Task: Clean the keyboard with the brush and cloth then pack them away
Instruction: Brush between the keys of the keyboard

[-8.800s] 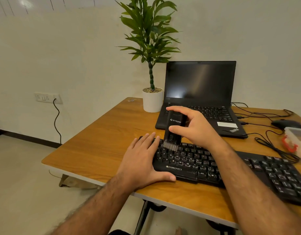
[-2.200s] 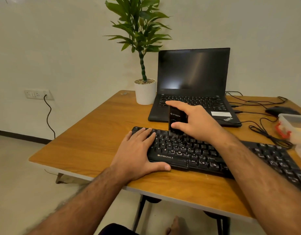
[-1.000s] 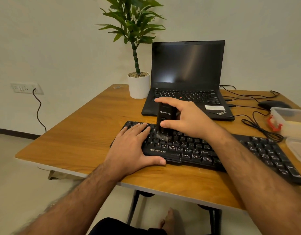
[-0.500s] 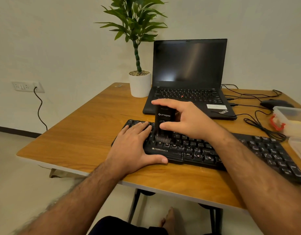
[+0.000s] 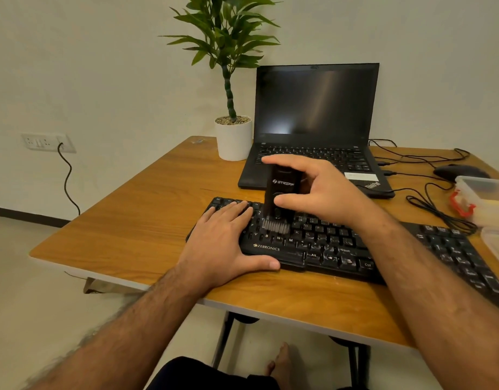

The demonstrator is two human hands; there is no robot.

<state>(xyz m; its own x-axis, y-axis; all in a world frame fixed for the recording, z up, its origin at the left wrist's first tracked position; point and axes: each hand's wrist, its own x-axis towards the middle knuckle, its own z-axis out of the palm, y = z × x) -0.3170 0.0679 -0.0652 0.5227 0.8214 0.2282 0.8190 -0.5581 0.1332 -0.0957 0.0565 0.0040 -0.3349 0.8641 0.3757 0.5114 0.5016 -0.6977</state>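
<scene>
A black keyboard [image 5: 341, 249] lies along the near edge of the wooden table [image 5: 147, 220]. My right hand [image 5: 315, 190] grips an upright black brush [image 5: 280, 198] between thumb and fingers; its grey bristles touch the keys left of the middle. My left hand [image 5: 223, 240] lies flat on the keyboard's left end, fingers straight over the keys and thumb along the front edge. I see no cloth.
An open black laptop [image 5: 315, 130] stands behind the keyboard, a potted plant [image 5: 232, 136] to its left. At the right lie a black mouse [image 5: 462, 171], tangled cables [image 5: 439, 209] and a clear plastic box [image 5: 487, 201] with a red clip.
The brush has shifted slightly left along the keys over the last second. My left hand stays pressed on the keyboard's left end.
</scene>
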